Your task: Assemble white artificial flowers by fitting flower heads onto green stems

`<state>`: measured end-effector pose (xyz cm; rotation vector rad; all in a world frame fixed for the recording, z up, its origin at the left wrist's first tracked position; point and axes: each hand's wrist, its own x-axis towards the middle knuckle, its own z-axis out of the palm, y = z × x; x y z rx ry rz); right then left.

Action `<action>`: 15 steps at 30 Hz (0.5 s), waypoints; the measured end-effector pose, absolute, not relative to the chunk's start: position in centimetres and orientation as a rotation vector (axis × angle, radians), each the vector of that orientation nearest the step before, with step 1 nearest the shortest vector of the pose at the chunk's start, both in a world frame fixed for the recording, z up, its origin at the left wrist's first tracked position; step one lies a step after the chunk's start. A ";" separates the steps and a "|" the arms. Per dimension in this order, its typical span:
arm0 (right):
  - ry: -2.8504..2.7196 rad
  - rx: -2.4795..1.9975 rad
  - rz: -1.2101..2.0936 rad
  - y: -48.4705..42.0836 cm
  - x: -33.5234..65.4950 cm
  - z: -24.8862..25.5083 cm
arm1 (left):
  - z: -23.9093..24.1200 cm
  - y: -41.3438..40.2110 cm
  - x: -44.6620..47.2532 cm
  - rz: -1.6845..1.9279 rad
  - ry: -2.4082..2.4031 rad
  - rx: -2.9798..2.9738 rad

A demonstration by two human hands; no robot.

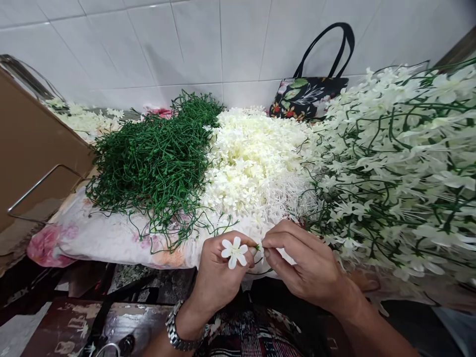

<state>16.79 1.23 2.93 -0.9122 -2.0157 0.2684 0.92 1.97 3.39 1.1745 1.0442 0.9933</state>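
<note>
My left hand [219, 270] is closed round a thin green stem with a white artificial flower [234, 251] on it. My right hand [301, 258] pinches another small white flower [260, 246] at the stem's tip, right beside the left fingers. Both hands hover at the near edge of a floral cloth [92, 233]. On it lie a tangled heap of green plastic stems [156, 158] and a heap of loose white flowers [253, 158].
A big pile of finished white-flower sprays [401, 168] fills the right side. A black floral tote bag [308, 94] leans on the white tiled wall. A brown cardboard box [29, 144] stands at left, more white flowers [82, 119] behind it.
</note>
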 end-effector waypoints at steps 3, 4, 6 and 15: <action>-1.952 -0.891 0.416 1.4 16.9 2.8 | 4.1 2.0 1.1 0.989 1.051 1.249; -1.939 -0.889 0.457 1.5 17.0 2.7 | 4.2 2.1 1.2 0.985 1.047 1.257; -1.927 -0.889 0.510 1.7 17.1 2.6 | 4.1 2.1 1.2 0.972 1.041 1.250; -1.988 -0.954 0.453 1.8 17.0 1.5 | 2.2 2.4 1.3 0.932 1.066 1.075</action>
